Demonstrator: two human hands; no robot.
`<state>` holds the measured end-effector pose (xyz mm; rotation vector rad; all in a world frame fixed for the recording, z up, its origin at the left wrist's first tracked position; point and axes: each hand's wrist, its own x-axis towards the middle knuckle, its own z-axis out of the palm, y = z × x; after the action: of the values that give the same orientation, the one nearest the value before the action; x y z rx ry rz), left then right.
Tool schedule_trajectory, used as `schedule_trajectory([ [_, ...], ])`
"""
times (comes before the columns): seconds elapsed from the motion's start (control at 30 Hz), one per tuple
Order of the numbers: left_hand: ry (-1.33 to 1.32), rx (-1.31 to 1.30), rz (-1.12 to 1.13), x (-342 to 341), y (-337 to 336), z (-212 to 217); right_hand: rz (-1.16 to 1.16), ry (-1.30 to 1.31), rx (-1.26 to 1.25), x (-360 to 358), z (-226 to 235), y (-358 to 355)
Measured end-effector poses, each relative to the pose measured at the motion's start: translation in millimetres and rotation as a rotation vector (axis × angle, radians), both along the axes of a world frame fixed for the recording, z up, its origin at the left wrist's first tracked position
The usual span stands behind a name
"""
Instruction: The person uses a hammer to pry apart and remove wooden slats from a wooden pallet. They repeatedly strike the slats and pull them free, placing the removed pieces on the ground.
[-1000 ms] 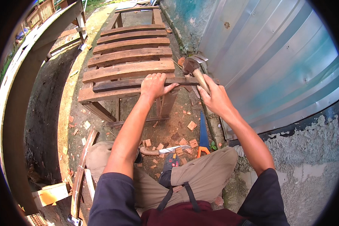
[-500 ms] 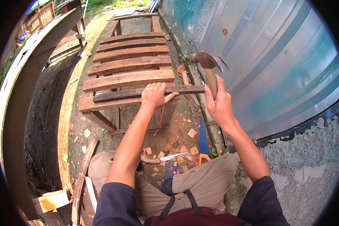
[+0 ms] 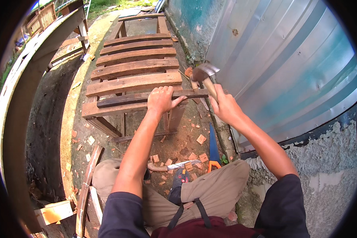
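Observation:
My left hand [image 3: 161,100] is closed over a dark wooden strip [image 3: 123,100] that lies across the near end of a slatted wooden frame [image 3: 135,82]. The strip's right end sticks out past the frame. In my right hand [image 3: 226,107] is a claw hammer [image 3: 208,81], gripped by its wooden handle. Its head is blurred by motion and hangs just above and right of the strip's overhanging end. Whether a nail stands under it I cannot make out.
A blue-bladed handsaw [image 3: 214,146] with an orange handle and a large curved-handled knife [image 3: 168,166] lie on the ground among wood offcuts. A corrugated metal sheet [image 3: 281,71] stands close on my right. A long plank [image 3: 87,190] lies by my left knee.
My right hand and the hammer have moved left and the hammer head has dropped toward the strip. My left hand has stayed on the strip.

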<state>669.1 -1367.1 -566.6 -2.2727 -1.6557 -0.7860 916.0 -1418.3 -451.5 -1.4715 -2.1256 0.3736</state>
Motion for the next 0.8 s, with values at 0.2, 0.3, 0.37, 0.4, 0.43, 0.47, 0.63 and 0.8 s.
schedule_trajectory([
  [0.2, 0.022, -0.037, 0.029, -7.8, 0.0, -1.4, -0.038, 0.129, -0.052, -16.0, 28.5, 2.0],
  [0.3, 0.027, -0.007, 0.017, -4.8, 1.3, -3.8, -0.006, -0.09, -0.145, -5.0, 7.3, 3.5],
  [0.37, 0.03, -0.025, 0.007, 1.1, 4.0, 2.5, 0.113, -0.282, -0.185, 18.4, -4.8, 17.0],
  [0.4, 0.037, -0.045, 0.007, -0.9, 1.6, 1.4, 0.082, -0.226, -0.215, 15.5, 5.1, 18.4],
  [0.43, 0.046, -0.029, 0.022, -5.6, 1.6, 0.1, 0.062, -0.176, -0.237, 6.1, 24.8, 20.0],
  [0.47, 0.046, -0.006, 0.029, -10.0, 3.9, -0.1, 0.042, -0.126, -0.26, -3.0, 35.4, 21.8],
  [0.63, 0.052, -0.039, 0.011, -0.6, 1.0, 3.5, -0.05, -0.061, -0.124, 3.0, 0.0, 15.7],
  [0.8, 0.028, -0.006, 0.017, -6.0, -3.6, -2.7, 0.044, -0.095, -0.23, -1.2, 27.9, 24.0],
])
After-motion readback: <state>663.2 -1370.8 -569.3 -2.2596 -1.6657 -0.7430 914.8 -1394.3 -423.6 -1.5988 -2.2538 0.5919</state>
